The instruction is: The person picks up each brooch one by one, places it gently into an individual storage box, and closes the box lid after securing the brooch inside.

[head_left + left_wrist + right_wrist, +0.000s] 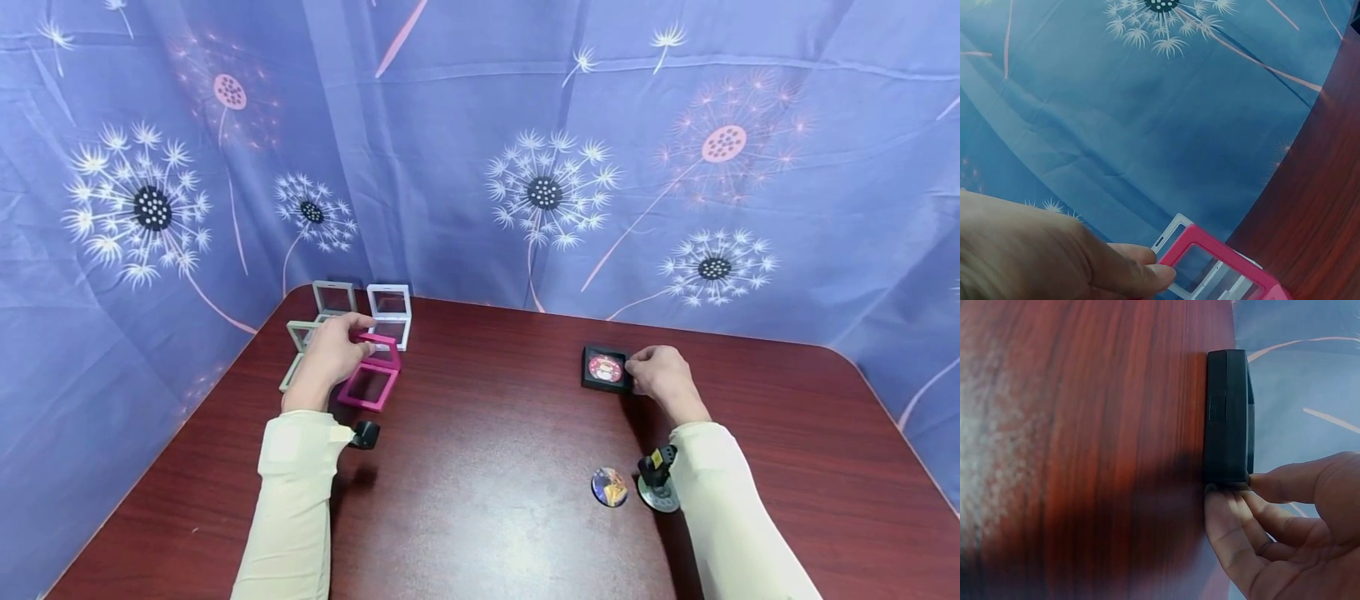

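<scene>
On the left, my left hand [330, 354] pinches the upper edge of a pink display frame [368, 388], which stands unfolded with its lid raised. The left wrist view shows thumb and finger at a corner of that pink frame [1200, 240]. To the right, my right hand [663, 379] grips the near side edge of a black display frame [593, 380] that lies closed on the table. A round red badge [604, 368] shows inside it. In the right wrist view the thumb is on the top edge of the black frame [1225, 419] and the fingers are at its side.
Behind the pink frame stand an open white frame [389, 290] and a grey-green one [334, 286]; a pale green one [291, 375] is partly behind my left hand. Two round badges lie near my right forearm, one purple-yellow [609, 487], one silvery [660, 498]. A curtain borders the table [480, 467].
</scene>
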`<action>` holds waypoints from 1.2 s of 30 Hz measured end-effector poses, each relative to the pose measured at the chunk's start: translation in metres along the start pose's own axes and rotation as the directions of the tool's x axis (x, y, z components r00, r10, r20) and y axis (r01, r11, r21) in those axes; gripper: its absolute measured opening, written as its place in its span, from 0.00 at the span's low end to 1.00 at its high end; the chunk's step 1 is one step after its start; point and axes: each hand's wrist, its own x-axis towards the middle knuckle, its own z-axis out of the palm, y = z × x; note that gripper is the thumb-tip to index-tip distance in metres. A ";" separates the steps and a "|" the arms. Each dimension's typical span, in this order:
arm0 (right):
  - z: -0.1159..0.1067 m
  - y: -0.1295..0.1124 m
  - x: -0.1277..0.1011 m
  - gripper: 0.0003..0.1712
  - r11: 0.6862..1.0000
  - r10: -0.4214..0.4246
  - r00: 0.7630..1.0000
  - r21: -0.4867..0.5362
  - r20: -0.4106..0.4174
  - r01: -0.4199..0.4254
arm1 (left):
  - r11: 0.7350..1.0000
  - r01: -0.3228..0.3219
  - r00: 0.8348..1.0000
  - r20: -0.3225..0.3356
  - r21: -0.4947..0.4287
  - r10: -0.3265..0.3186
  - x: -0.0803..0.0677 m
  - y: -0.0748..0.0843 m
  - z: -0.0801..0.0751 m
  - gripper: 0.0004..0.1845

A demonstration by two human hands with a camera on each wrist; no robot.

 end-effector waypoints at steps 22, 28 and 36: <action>-0.008 0.002 0.005 0.17 1.000 0.017 1.000 0.015 0.000 -0.017 | 1.000 -0.003 1.000 -0.014 0.030 0.004 0.004 -0.006 0.009 0.17; -0.009 0.003 0.005 0.17 1.000 0.028 1.000 0.014 -0.010 -0.028 | 0.999 -0.031 1.000 -0.006 0.020 0.031 0.005 -0.001 0.016 0.16; -0.011 0.004 0.007 0.18 0.998 0.051 0.999 0.027 -0.010 -0.051 | 0.998 -0.056 0.998 -0.032 -0.022 0.055 0.006 0.005 0.029 0.15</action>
